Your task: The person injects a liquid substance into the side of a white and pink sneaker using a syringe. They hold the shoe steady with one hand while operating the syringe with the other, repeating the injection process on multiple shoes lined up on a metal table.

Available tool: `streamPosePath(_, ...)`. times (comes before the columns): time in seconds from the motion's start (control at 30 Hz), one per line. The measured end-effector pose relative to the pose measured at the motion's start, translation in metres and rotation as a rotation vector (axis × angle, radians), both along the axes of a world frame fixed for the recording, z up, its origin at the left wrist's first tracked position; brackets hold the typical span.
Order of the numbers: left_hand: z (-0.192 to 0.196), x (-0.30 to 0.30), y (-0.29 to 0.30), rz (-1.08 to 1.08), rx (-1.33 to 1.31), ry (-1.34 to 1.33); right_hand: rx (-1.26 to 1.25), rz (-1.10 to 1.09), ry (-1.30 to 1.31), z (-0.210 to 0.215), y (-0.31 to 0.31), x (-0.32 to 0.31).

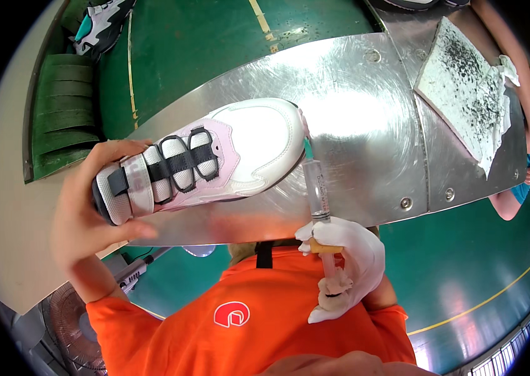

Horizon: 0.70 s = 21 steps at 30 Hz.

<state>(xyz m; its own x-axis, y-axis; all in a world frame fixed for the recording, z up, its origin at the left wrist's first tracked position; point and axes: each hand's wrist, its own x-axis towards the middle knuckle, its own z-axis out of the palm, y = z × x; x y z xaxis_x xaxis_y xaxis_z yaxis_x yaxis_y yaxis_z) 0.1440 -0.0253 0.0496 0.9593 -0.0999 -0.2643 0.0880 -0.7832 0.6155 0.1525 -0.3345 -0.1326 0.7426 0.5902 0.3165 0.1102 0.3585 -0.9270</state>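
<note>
My left hand (pixel 86 213), bare, grips the heel end of a white and pale pink sneaker (pixel 215 160) with black straps, holding it on its side over the shiny metal table (pixel 352 94). My right hand (pixel 349 263), in a white glove, holds a clear syringe (pixel 317 188) upright. The syringe's green tip touches the toe edge of the sneaker near its sole.
A white board speckled with black (pixel 465 94) lies on the table at the right, with crumpled white paper at its edge. Another person's arm (pixel 521 94) reaches along the far right. A green conveyor belt (pixel 183 50) carries another sneaker (pixel 99 25) at the top left. A fan (pixel 71 326) stands low left.
</note>
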Motion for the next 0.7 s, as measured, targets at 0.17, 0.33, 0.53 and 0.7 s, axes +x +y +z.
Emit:
streamPosePath(0.17, 0.026, 0.046, 0.028, -0.243, -0.057, 0.293, 0.072, -0.043, 0.032, -0.005, 0.003, -0.01)
streamPosePath(0.33, -0.016, 0.125, -0.015, -0.347, -0.088, 0.385, 0.144, 0.005, 0.184, -0.012, 0.001, -0.019)
streamPosePath(0.53, -0.075, 0.152, -0.069, -0.701, 0.002, 0.491, 0.218, 0.138, 0.413, 0.004, -0.01, -0.016)
streamPosePath(0.7, -0.024, 0.118, -0.058, -0.621, -0.107, 0.225, 0.207, 0.217, 0.362, 0.046, -0.028, 0.001)
